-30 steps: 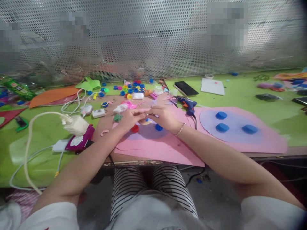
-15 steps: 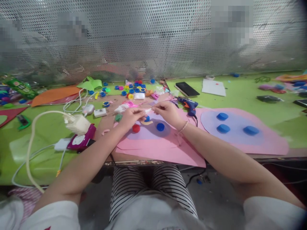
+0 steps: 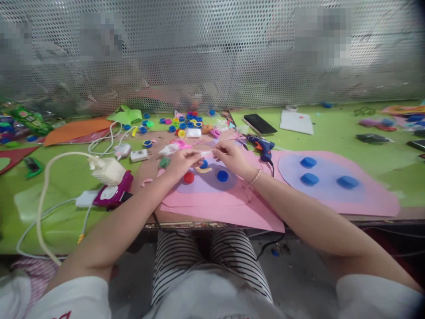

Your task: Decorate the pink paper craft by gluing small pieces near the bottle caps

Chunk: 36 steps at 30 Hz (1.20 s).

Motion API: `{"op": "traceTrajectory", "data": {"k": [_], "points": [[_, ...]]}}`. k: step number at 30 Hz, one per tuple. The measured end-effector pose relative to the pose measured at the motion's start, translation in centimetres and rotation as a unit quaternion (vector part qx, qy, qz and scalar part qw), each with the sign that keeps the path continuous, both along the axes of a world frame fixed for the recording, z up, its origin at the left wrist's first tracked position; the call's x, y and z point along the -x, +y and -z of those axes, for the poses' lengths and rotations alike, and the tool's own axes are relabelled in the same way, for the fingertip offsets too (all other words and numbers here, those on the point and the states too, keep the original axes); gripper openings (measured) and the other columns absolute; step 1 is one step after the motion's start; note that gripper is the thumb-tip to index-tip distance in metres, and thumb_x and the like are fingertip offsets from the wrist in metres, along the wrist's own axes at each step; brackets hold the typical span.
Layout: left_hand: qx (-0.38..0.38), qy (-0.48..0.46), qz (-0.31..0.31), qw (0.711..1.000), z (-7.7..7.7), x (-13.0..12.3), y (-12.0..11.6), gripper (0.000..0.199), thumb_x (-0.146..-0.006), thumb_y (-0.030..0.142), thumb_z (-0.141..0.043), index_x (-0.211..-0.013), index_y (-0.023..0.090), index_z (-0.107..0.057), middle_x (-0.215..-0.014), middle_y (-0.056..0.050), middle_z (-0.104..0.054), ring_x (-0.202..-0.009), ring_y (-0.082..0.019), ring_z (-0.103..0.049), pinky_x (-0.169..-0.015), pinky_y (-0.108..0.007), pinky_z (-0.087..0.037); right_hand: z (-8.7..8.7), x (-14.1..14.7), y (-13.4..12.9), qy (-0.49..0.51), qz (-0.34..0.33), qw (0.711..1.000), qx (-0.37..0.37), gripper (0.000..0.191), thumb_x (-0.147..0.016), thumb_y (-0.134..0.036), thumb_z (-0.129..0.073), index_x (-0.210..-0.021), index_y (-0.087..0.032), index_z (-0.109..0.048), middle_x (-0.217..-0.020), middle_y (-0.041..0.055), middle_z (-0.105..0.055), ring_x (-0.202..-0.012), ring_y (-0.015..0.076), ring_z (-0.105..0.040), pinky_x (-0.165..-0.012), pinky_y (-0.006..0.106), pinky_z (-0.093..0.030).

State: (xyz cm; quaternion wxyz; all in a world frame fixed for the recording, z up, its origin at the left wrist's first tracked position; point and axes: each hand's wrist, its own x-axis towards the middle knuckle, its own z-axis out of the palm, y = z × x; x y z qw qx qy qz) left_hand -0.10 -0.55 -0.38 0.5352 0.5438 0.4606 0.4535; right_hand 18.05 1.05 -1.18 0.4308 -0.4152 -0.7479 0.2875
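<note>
Between my fingertips is a small white piece (image 3: 206, 153), stretched above a pale purple shape (image 3: 212, 184) on pink sheet. My left hand (image 3: 184, 163) is closed in a pinch on its left end. At the right end, my right hand (image 3: 231, 157) pinches it too. Below my hands lie a red cap (image 3: 189, 177), a blue cap (image 3: 222, 176), another blue cap (image 3: 203, 164) partly behind my left fingers, and a curved cream strip (image 3: 203, 170).
A glue gun (image 3: 262, 145) lies right of my right hand, its cord running down. Several bottle caps (image 3: 181, 126) are behind. A purple socket (image 3: 114, 190) with cables sits left. Another pink sheet (image 3: 375, 195) bears blue caps. A phone (image 3: 259, 123) lies behind.
My right hand has shifted very slightly to the right, and the gap between my fingertips looks a little wider. The things on the table lie as before.
</note>
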Motion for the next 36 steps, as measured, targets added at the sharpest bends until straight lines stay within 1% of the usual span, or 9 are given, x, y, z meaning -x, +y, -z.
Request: {"op": "traceTrajectory", "data": {"k": [4,9,14,16,21,27,30,33,36], "points": [[-0.006,0.001,-0.001,1.0,0.0,0.06,0.01,0.023,-0.065,0.025,-0.07,-0.082,0.012,-0.065,-0.066,-0.003,-0.066,-0.062,-0.013,-0.063,-0.068,-0.03,-0.053,-0.05,-0.05,0.05,-0.032,0.007,0.999,-0.012,0.022,-0.085,-0.026,-0.046,-0.065,-0.017,-0.049,-0.06,-0.0004,-0.053,-0.056,0.0098,-0.05,-0.054,0.023,-0.039],[-0.019,0.021,0.005,1.0,-0.18,0.1,-0.13,0.02,-0.067,0.026,-0.068,-0.08,0.012,-0.065,-0.068,-0.004,-0.067,-0.062,-0.013,-0.063,-0.069,-0.03,-0.053,-0.5,-0.13,-0.25,-0.083,0.023,0.996,-0.027,0.033,-0.089,-0.03,-0.042,-0.058,-0.017,-0.047,-0.053,-0.0012,-0.05,-0.05,0.0086,-0.045,-0.052,0.023,-0.035],[-0.013,0.013,0.003,1.0,-0.18,0.06,-0.12,0.021,-0.065,0.026,-0.07,-0.08,0.012,-0.066,-0.068,-0.004,-0.067,-0.06,-0.012,-0.062,-0.067,-0.029,-0.053,-0.86,-0.24,-0.45,-0.08,0.029,0.996,-0.008,0.042,-0.089,-0.036,-0.041,-0.053,-0.017,-0.047,-0.048,-0.0013,-0.049,-0.047,0.0083,-0.046,-0.051,0.023,-0.034],[-0.008,0.007,0.001,1.0,-0.2,0.06,-0.11,0.022,-0.064,0.026,-0.07,-0.081,0.012,-0.066,-0.067,-0.003,-0.067,-0.06,-0.012,-0.062,-0.066,-0.028,-0.053,-0.86,-0.24,-0.41,-0.065,0.023,0.998,0.007,0.039,-0.088,-0.036,-0.043,-0.055,-0.016,-0.049,-0.05,-0.0011,-0.05,-0.048,0.0085,-0.047,-0.05,0.023,-0.035],[-0.011,0.019,-0.001,1.0,-0.34,0.12,-0.15,0.021,-0.064,0.027,-0.07,-0.076,0.012,-0.065,-0.063,-0.001,-0.065,-0.059,-0.011,-0.062,-0.065,-0.027,-0.052,-0.61,-0.15,-0.12,0.002,-0.019,0.998,0.052,0.019,-0.083,-0.027,-0.05,-0.067,-0.016,-0.052,-0.06,-0.0005,-0.053,-0.055,0.0097,-0.052,-0.053,0.023,-0.042],[-0.017,0.019,-0.002,1.0,-0.18,0.23,-0.05,0.017,-0.066,0.027,-0.068,-0.075,0.013,-0.064,-0.066,-0.002,-0.065,-0.061,-0.012,-0.062,-0.065,-0.028,-0.052,-0.5,-0.15,0.19,0.038,-0.035,0.995,0.086,0.008,-0.078,-0.021,-0.056,-0.071,-0.016,-0.055,-0.065,-0.0001,-0.055,-0.06,0.0099,-0.053,-0.058,0.025,-0.046],[-0.023,0.021,-0.001,1.0,-0.08,0.29,0.01,0.018,-0.066,0.027,-0.067,-0.076,0.013,-0.064,-0.067,-0.002,-0.065,-0.063,-0.012,-0.062,-0.065,-0.028,-0.052,-0.64,-0.19,0.13,0.045,-0.031,0.995,0.088,0.004,-0.075,-0.017,-0.057,-0.072,-0.015,-0.056,-0.066,-0.0004,-0.055,-0.061,0.0095,-0.053,-0.059,0.024,-0.045],[-0.019,0.013,-0.001,1.0,0.05,0.33,0.11,0.019,-0.066,0.027,-0.067,-0.079,0.013,-0.064,-0.065,-0.002,-0.065,-0.063,-0.013,-0.062,-0.065,-0.028,-0.052,-0.8,-0.21,0.05,0.031,-0.015,0.997,0.075,0.002,-0.075,-0.016,-0.058,-0.073,-0.015,-0.058,-0.065,0.0001,-0.058,-0.061,0.0096,-0.054,-0.059,0.024,-0.045],[-0.023,0.017,0.0,1.0,0.18,0.35,0.18,0.018,-0.067,0.027,-0.067,-0.077,0.013,-0.064,-0.066,-0.002,-0.065,-0.062,-0.013,-0.062,-0.065,-0.028,-0.052,-0.76,-0.27,0.14,0.016,-0.007,0.998,0.058,0.006,-0.075,-0.017,-0.058,-0.076,-0.014,-0.063,-0.067,0.0019,-0.061,-0.061,0.0105,-0.056,-0.059,0.025,-0.046]]}}
